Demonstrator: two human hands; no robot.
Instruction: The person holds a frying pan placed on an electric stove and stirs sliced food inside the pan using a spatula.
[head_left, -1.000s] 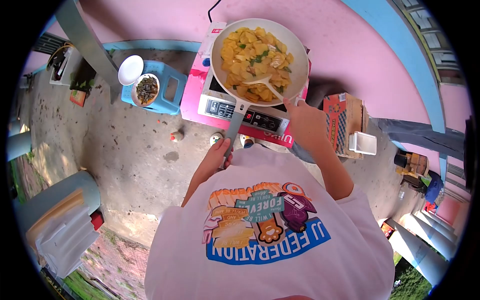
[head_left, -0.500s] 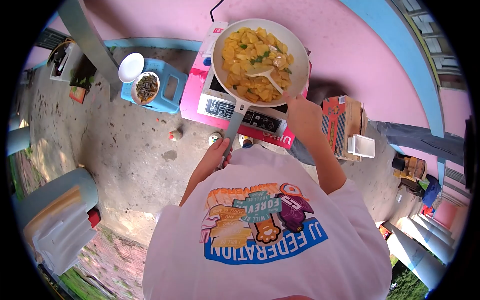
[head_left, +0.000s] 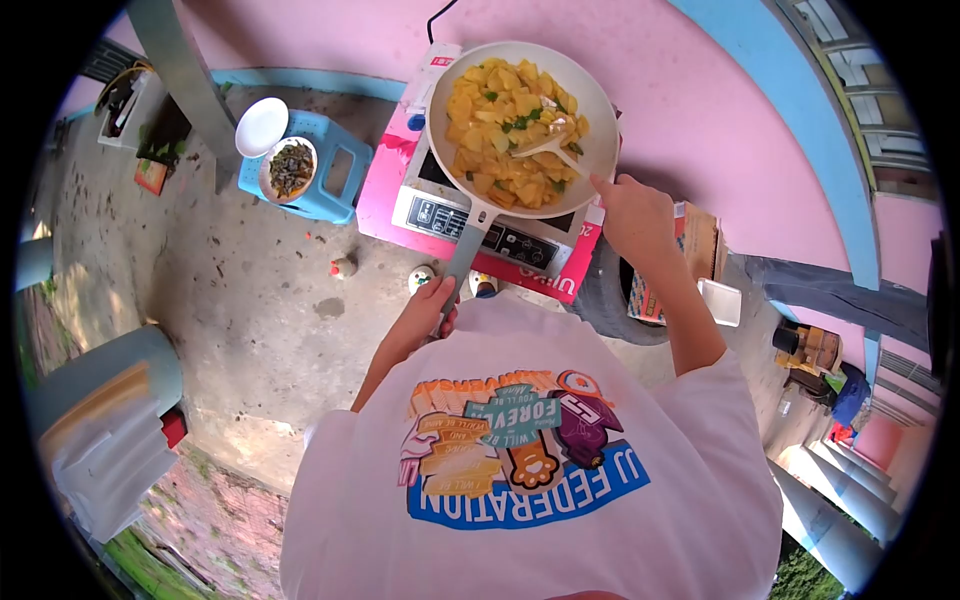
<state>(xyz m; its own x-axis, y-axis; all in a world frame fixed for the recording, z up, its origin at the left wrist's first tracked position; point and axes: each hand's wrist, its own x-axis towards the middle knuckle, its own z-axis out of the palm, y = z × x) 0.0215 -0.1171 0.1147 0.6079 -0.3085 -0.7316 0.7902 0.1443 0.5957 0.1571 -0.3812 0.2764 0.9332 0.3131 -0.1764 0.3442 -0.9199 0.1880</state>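
A white frying pan (head_left: 603, 125) full of yellow sliced potatoes (head_left: 490, 120) with green bits sits over the induction cooktop (head_left: 420, 212). My left hand (head_left: 430, 310) is wrapped round the pan's grey handle (head_left: 466, 252). At the pan's right rim my right hand (head_left: 640, 222) grips a white spatula (head_left: 573, 163), its head partly buried among the potato slices. The fingers cover the end of the spatula's handle.
Left of the cooktop, a blue stool (head_left: 333, 200) bears a bowl of dark food (head_left: 291, 170) and a white plate (head_left: 262, 127). A cardboard box (head_left: 702, 240) and a white plastic container (head_left: 720, 303) are at right. A pink wall (head_left: 640, 60) rises behind.
My right hand has moved right and slightly down, drawing the spatula toward the pan's right side. My left hand still holds the handle.
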